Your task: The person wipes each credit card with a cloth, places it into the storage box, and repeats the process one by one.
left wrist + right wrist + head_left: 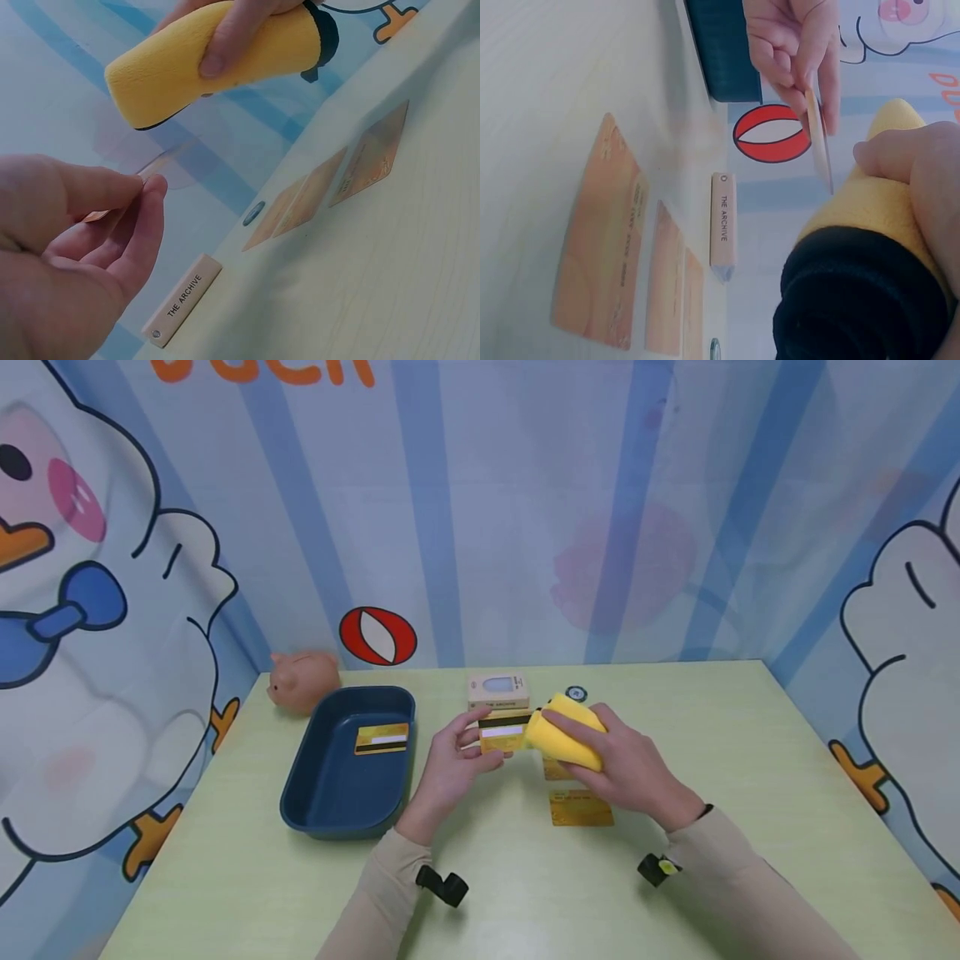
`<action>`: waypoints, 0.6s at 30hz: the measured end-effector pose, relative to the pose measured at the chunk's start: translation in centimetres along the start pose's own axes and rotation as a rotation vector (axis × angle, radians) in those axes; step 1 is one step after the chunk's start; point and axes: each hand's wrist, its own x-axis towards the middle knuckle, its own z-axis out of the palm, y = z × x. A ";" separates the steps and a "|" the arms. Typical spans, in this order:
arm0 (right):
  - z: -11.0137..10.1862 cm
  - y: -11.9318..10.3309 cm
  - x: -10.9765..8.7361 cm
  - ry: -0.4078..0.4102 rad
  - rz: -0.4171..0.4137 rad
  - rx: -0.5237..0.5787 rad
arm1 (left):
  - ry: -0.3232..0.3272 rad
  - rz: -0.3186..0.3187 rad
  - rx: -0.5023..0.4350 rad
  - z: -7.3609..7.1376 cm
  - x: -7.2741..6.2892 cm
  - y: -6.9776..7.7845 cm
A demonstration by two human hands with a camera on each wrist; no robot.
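My left hand [447, 762] pinches a gold bank card [504, 732] between thumb and fingers, its black-striped side facing the head camera. In my right hand [633, 770] is a fuzzy yellow roll [564, 733], gripped around its middle. A black end [859, 292] of this roll shows in the right wrist view; its exact kind is unclear. The roll is close to the card's right edge, and I cannot tell whether they touch. Below the right hand, a gold card [581, 808] lies flat, with two more cards [311, 195] beyond it. Another striped card [381, 738] lies inside the blue tray [330, 818].
A brown piggy bank [303, 681] stands behind the tray at the back left. Near the table's back edge are a small pale box [498, 691] marked "THE ARCHIVE" and a dark round chip [576, 693]. A printed cloth [510, 510] hangs behind the table [735, 743].
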 end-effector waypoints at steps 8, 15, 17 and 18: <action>0.0 -1.0 0.9 -0.015 -0.030 -0.006 | -0.053 0.028 0.062 0.1 0.0 0.0; 0.2 -1.7 1.5 -0.032 -0.069 -0.004 | -0.088 0.020 0.087 0.6 -0.3 0.3; 0.3 -1.8 1.7 -0.029 -0.089 -0.006 | -0.099 0.021 0.090 0.7 -0.3 0.3; 0.4 -1.9 1.8 -0.026 -0.100 -0.005 | -0.105 0.021 0.091 0.8 -0.3 0.3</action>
